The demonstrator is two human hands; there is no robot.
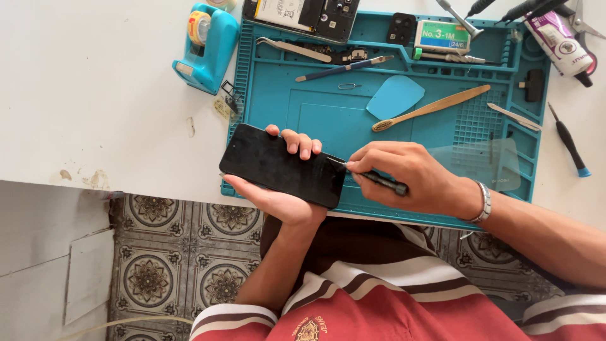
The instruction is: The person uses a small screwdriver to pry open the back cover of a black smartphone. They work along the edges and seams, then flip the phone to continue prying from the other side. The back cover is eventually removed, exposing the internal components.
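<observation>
Hands at a repair bench: the left hand (284,196) cradles a black smartphone (282,165) from beneath, fingers curled over its far edge, above the near edge of a teal work mat (328,113). The right hand (410,173) pinches a slim screwdriver (372,178), its tip touching the phone's right end. A wooden-handled brush (431,108) lies on the mat behind them.

You are sitting at a small phone-repair workshop. A white bench (95,95) fills the upper part of the frame, and on it lies a teal repair mat (328,110) with moulded trays along its top edge. Those trays hold tweezers (293,49), a thin blue-handled tool (344,68) and an opened phone body (303,16) at top centre. A teal tape dispenser (205,47) stands at upper left, and screwdrivers (568,142) lie at the right edge. Patterned floor tiles (183,265) show below the bench.
</observation>
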